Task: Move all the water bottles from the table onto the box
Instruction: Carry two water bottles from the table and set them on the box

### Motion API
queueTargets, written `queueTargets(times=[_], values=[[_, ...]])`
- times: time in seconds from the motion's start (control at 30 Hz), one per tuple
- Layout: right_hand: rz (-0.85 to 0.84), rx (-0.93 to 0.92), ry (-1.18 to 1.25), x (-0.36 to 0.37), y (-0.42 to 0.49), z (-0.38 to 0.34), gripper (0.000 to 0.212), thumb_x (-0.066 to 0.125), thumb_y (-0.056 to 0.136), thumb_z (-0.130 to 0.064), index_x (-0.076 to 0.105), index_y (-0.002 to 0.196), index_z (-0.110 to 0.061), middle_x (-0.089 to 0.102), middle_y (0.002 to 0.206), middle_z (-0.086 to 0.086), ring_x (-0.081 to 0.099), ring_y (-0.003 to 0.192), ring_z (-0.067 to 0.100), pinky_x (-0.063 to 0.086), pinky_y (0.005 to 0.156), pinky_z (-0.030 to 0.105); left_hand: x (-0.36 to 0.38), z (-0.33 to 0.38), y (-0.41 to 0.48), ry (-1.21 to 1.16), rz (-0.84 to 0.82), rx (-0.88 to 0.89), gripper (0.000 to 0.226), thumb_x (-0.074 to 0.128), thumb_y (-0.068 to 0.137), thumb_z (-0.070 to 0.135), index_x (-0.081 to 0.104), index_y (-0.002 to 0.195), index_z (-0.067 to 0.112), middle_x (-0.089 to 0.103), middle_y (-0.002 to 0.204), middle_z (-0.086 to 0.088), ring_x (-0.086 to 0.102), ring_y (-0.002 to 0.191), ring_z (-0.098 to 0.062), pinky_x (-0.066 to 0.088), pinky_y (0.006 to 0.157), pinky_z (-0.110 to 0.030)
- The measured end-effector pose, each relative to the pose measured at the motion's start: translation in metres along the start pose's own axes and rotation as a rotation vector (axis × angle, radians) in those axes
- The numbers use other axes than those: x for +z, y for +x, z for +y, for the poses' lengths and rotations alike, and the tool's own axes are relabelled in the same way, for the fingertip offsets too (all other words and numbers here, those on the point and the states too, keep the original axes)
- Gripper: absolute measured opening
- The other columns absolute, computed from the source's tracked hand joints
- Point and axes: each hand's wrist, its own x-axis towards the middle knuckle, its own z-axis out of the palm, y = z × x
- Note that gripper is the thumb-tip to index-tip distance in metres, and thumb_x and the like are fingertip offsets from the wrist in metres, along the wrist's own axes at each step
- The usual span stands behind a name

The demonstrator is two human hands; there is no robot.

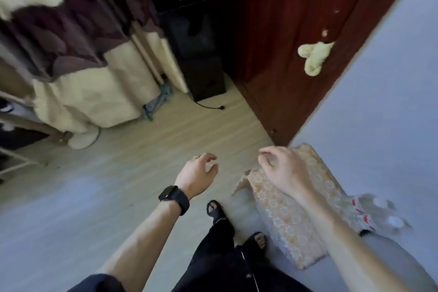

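The left hand (198,175) and right hand (280,169) hung loose, holding nothing. 2 blurry bottles (384,211) stood by the box (284,211).

**Both grips empty, arms reaching forward**

The left grip (198,173) hangs palm down, fingers loosely curled and thumb apart from them, holding nothing. Its wrist carries a black watch (174,199), and the bare forearm runs back to a dark sleeve (94,283). The right grip (282,170) is level with it and near, back of the hand up, fingers bent loosely downward, also empty. The right forearm is bare and comes in from the lower right.
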Motion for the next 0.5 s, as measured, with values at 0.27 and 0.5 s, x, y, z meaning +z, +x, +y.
queueTargets(times=[0.27, 0.5], values=[[-0.232, -0.629, -0.169, 0.075, 0.023, -0.235, 0.028, 0.060, 0.095, -0.040, 0.068, 0.120, -0.031, 0.065, 0.126, -0.008, 0.050, 0.126, 0.018, 0.033, 0.105, 0.027, -0.143, -0.151, -0.135, -0.222, 0.659, -0.269, 0.031, 0.059, 0.096, 0.037, 0.064, 0.125, 0.027, 0.065, 0.126, 0.003, 0.058, 0.121, -0.015, 0.046, 0.100, -0.031], [-0.289, -1.097, -0.127, 0.186, -0.040, -0.470, 0.033, 0.063, 0.092, -0.041, 0.067, 0.122, -0.028, 0.067, 0.122, -0.005, 0.052, 0.124, 0.018, 0.036, 0.106, 0.027, -0.238, -0.301, -0.292, -0.305, 1.070, -0.486, 0.029, 0.061, 0.095, 0.034, 0.065, 0.123, 0.027, 0.065, 0.125, 0.004, 0.059, 0.118, -0.014, 0.048, 0.097, -0.031]])
